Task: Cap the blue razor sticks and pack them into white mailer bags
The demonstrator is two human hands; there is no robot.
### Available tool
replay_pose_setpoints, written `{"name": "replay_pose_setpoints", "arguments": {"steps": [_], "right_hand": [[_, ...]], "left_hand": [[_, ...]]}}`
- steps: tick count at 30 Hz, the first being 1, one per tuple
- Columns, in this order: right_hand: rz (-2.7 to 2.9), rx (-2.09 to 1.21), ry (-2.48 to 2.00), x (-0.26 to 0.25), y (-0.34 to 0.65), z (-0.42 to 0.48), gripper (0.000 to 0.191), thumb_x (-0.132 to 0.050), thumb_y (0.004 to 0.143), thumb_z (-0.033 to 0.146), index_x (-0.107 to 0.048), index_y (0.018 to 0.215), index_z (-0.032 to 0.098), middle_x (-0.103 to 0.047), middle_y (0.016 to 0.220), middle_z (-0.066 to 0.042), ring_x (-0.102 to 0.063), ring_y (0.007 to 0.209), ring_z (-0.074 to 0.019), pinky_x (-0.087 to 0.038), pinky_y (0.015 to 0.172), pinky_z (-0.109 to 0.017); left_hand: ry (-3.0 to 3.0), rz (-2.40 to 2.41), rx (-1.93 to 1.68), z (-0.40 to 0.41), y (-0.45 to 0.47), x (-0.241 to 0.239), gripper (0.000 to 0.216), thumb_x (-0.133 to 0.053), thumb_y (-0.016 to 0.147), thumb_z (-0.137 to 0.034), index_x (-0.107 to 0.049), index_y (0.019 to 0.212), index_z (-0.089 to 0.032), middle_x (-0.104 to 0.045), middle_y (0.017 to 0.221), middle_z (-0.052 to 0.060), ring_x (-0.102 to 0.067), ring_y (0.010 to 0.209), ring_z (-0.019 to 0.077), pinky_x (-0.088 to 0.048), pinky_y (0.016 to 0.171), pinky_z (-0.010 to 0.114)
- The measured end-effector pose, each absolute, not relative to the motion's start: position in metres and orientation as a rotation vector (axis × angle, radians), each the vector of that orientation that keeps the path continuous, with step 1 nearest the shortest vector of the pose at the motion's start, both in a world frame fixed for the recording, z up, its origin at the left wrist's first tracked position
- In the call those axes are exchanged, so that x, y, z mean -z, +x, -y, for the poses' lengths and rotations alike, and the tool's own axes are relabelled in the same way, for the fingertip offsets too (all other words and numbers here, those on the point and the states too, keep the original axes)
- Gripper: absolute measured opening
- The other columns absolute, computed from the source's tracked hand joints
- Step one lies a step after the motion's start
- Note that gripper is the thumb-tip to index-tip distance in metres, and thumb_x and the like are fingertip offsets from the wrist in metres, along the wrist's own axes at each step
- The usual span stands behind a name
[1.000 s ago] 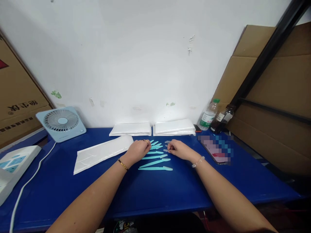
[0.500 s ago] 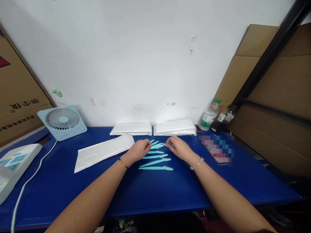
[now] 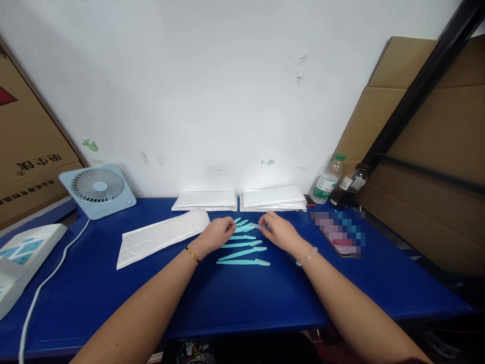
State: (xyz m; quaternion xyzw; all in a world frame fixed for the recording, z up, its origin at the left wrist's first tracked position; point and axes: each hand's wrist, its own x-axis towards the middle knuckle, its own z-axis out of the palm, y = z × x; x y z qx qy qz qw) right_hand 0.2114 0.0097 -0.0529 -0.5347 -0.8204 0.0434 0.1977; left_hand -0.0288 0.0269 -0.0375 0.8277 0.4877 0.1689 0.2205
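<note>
Several turquoise eyebrow razors [image 3: 244, 262] lie in a loose column on the blue table, mostly crosswise, with more bunched at the far end. At that far end my left hand [image 3: 216, 233] has its thumb and fingers pinched on the handle end of an eyebrow razor [image 3: 244, 229]. Facing it, my right hand [image 3: 282, 232] pinches a small translucent whitish piece [image 3: 256, 226], which looks like a blade cover, at the razor's right end. Whether this piece touches the razor I cannot tell. Left of my left hand lies a white plastic packet [image 3: 162, 237].
White packets [image 3: 204, 199] and a second stack [image 3: 273, 197] lie along the wall. A blue fan [image 3: 99, 189] and its white cable are at the left. Two bottles [image 3: 326, 182] and a phone [image 3: 337, 235] are at the right. Cardboard flanks the blue table [image 3: 250, 303].
The whitish piece in my right hand has shifted very slightly to the left. Both hands keep nearly the same place and pinch.
</note>
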Motion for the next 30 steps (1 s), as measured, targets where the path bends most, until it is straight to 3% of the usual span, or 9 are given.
{"name": "replay_pose_setpoints", "arguments": {"steps": [22,30], "right_hand": [[2.341,0.017,-1.49,0.0484,0.208,-0.0059,0.008,-0.051,0.088,0.025,-0.055,0.094,0.021,-0.057,0.097,-0.003,-0.056,0.068,-0.0117,-0.037,0.058,-0.023],[2.326,-0.102,-1.4,0.048,0.2028,-0.0049,0.008,-0.053,0.087,0.024,-0.055,0.093,0.02,-0.057,0.095,-0.003,-0.057,0.073,-0.0125,-0.041,0.063,-0.023]], "left_hand": [[2.25,-1.337,-0.461,-0.0283,-0.03,0.0386,0.027,-0.038,0.088,-0.038,-0.054,0.078,-0.019,-0.054,0.066,-0.001,-0.047,0.059,0.0138,-0.032,0.055,0.024],[2.219,-1.287,-0.494,-0.0299,-0.0277,0.0445,0.029,-0.039,0.088,-0.042,-0.055,0.08,-0.019,-0.051,0.064,-0.001,-0.046,0.058,0.0133,-0.031,0.053,0.024]]}}
